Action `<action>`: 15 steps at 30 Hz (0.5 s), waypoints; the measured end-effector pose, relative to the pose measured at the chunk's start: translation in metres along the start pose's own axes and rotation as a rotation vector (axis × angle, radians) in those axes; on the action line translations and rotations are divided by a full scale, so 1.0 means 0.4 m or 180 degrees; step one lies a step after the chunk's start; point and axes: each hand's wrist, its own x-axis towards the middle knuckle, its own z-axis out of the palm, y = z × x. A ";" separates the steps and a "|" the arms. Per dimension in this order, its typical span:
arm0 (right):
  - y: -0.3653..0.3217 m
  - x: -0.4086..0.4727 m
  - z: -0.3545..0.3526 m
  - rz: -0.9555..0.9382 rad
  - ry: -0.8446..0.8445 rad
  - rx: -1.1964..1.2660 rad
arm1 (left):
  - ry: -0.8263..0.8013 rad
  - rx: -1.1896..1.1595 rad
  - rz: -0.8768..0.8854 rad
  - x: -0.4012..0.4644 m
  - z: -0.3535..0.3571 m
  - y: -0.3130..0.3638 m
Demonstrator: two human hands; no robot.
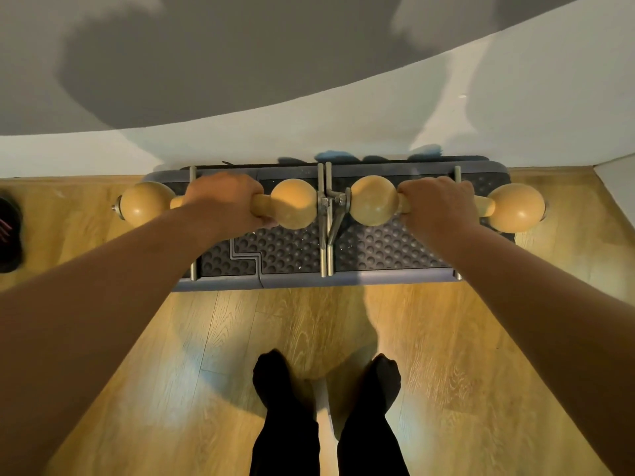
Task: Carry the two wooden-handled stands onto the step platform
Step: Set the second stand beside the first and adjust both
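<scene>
Two stands with wooden handles and metal legs sit side by side over the dark, dimpled step platform (285, 249) against the wall. My left hand (223, 201) is wrapped around the bar of the left stand (295, 207), between its two round wooden knobs. My right hand (436, 204) grips the bar of the right stand (372, 204) the same way. The metal feet of both stands run front to back across the platform top. Whether they rest on it or hover just above is unclear.
The platform stands on a wood floor (343, 321) at the foot of a white wall (309, 132). My two feet in black socks (326, 383) are a step back from it. A dark object (10, 235) lies at the far left edge.
</scene>
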 end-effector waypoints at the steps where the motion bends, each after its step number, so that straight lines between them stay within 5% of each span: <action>1: 0.000 0.000 0.000 -0.0005 0.0017 -0.0001 | 0.0023 -0.0010 -0.0031 -0.002 -0.002 0.005; 15: 0.020 -0.023 -0.011 -0.0108 -0.0251 0.0367 | 0.0150 -0.0380 0.0020 -0.050 -0.030 0.006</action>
